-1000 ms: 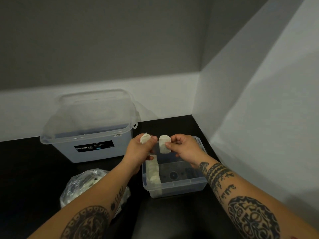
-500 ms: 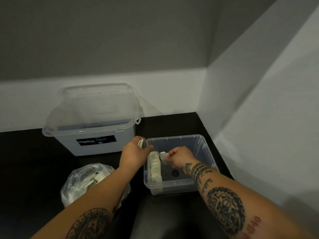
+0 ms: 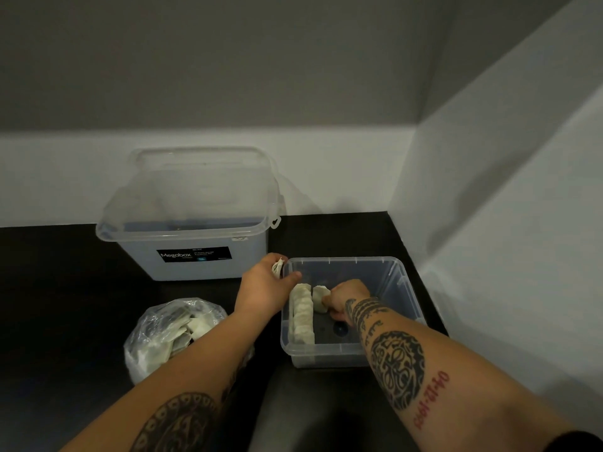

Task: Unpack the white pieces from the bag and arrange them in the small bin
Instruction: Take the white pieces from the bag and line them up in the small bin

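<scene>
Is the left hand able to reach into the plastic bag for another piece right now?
Probably yes for reach: the bag lies open just under the left forearm, with nothing covering it. But the left hand pinches a white piece at the rim of the small bin, so it isn't free.

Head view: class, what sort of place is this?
Probably a plain indoor work corner: a black counter set against bare walls, with a clear storage box and small bin on it.

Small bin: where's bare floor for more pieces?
Free: small bin floor between the right hand and the far and right walls. Crowded along the left wall: row of white pieces, right hand's white piece beside it, left hand at the far-left corner.
</scene>
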Demonstrator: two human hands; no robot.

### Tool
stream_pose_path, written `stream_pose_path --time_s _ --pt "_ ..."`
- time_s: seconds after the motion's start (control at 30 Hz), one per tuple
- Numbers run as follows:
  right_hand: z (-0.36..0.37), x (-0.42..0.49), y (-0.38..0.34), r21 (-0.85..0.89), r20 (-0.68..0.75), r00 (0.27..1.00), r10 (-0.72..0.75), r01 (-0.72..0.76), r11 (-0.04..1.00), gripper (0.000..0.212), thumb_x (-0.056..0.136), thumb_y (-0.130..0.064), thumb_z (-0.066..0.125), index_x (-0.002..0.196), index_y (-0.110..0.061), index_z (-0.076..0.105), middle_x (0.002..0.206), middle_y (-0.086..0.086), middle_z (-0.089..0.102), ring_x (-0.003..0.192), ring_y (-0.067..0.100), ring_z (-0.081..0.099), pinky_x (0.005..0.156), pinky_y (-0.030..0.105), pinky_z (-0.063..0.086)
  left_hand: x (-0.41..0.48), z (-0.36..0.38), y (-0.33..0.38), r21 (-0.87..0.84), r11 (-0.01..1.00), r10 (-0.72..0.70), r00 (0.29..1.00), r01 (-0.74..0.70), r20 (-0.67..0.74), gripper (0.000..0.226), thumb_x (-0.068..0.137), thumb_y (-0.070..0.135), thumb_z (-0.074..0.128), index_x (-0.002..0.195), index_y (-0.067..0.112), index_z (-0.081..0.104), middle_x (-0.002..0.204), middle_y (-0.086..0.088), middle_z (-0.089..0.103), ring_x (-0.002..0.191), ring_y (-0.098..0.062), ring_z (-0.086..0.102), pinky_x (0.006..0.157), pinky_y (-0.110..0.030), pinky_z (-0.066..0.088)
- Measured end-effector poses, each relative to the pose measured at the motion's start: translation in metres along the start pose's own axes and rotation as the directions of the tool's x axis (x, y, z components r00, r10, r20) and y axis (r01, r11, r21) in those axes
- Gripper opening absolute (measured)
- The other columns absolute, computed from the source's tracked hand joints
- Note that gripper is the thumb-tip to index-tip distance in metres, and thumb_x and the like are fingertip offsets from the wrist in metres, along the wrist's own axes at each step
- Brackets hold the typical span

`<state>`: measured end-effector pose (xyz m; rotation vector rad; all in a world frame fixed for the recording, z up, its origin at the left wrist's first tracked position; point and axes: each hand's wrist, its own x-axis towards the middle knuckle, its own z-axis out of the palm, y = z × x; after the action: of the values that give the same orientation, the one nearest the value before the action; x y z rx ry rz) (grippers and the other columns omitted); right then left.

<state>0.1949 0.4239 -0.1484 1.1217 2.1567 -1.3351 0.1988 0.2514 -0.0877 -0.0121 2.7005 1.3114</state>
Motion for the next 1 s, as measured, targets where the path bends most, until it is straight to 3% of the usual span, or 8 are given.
stream_pose_path --time_s 0.23,0.37,0.5,0.6,0.7,0.77,0.9,1.0 --pt "-0.004 -0.008 -0.001 -0.007 -0.034 0.999 -0.009 0.009 1.000 0.025 0.088 -0.026 0.077 0.095 -0.003 0.070 0.089 0.013 0.073 0.078 0.024 0.074 0.076 0.039 0.065 -0.005 0.002 0.004 -0.004 1.000 -0.018 1.000 0.018 0.007 0.047 0.092 0.040 0.074 0.135 0.029 0.059 0.128 -0.001 0.065 0.101 -0.011 0.055 0.076 -0.027 0.047" --pt "0.003 -0.009 -0.002 0.099 -0.066 0.997 0.034 -0.027 0.995 0.020 0.088 -0.012 0.076 0.100 0.001 0.068 0.087 0.016 0.069 0.073 0.025 0.069 0.076 0.038 0.065 -0.006 0.001 0.002 -0.007 1.000 -0.020 1.000 0.020 0.001 0.046 0.092 0.039 0.074 0.134 0.028 0.059 0.127 -0.002 0.066 0.099 -0.012 0.055 0.077 -0.027 0.049" --pt "0.004 -0.003 0.000 0.131 -0.053 0.997 0.059 -0.052 0.990 0.038 0.083 0.003 0.072 0.119 0.003 0.064 0.102 0.021 0.067 0.095 0.036 0.068 0.086 0.044 0.061 -0.005 -0.003 0.002 -0.009 1.000 -0.020 1.000 0.020 0.001 0.047 0.092 0.039 0.074 0.135 0.028 0.059 0.128 -0.002 0.066 0.106 -0.016 0.059 0.079 -0.028 0.049" --pt "0.009 0.004 -0.001 0.156 0.003 1.000 -0.019 0.018 0.988 0.050 0.084 -0.002 0.068 0.133 0.002 0.058 0.129 0.020 0.062 0.116 0.034 0.064 0.094 0.044 0.058 0.003 -0.009 -0.003 -0.003 0.999 -0.038 0.999 0.038 0.001 0.047 0.093 0.041 0.073 0.136 0.028 0.059 0.130 -0.003 0.065 0.116 -0.022 0.062 0.080 -0.029 0.048" --pt "0.006 -0.003 -0.005 0.201 0.048 0.997 -0.053 0.043 0.979 0.047 0.089 -0.002 0.065 0.135 0.002 0.055 0.134 0.021 0.059 0.120 0.033 0.063 0.093 0.043 0.059 0.003 -0.011 -0.003 -0.008 0.999 -0.035 0.999 0.035 -0.010 0.047 0.093 0.040 0.073 0.136 0.027 0.059 0.131 -0.003 0.066 0.115 -0.021 0.062 0.080 -0.028 0.049" --pt "0.010 -0.004 -0.009 0.191 0.032 0.997 -0.068 0.061 0.980 0.043 0.090 -0.002 0.064 0.132 0.004 0.057 0.128 0.021 0.061 0.117 0.034 0.064 0.092 0.043 0.059 0.003 -0.012 -0.002 0.000 0.999 -0.032 0.999 0.032 -0.012 0.047 0.093 0.040 0.073 0.136 0.027 0.060 0.130 -0.003 0.066 0.112 -0.019 0.061 0.078 -0.027 0.046" --pt "0.014 -0.011 -0.014 0.288 -0.023 0.996 0.091 -0.081 0.954 0.022 0.087 0.000 0.069 0.108 0.003 0.064 0.091 0.019 0.067 0.093 0.033 0.070 0.085 0.042 0.062 0.002 -0.014 -0.001 0.011 0.999 -0.047 0.999 0.047 -0.007 0.047 0.093 0.040 0.073 0.136 0.027 0.060 0.131 -0.003 0.066 0.117 -0.022 0.062 0.078 -0.027 0.045" --pt "0.013 -0.019 -0.017 0.365 -0.011 0.992 0.127 -0.114 0.924 0.010 0.090 0.001 0.067 0.097 0.000 0.061 0.085 0.017 0.064 0.088 0.031 0.069 0.085 0.042 0.062 0.000 -0.012 0.002 0.021 0.998 -0.055 0.998 0.055 -0.006 0.047 0.093 0.040 0.073 0.136 0.027 0.059 0.131 -0.002 0.065 0.118 -0.022 0.062 0.078 -0.027 0.046"
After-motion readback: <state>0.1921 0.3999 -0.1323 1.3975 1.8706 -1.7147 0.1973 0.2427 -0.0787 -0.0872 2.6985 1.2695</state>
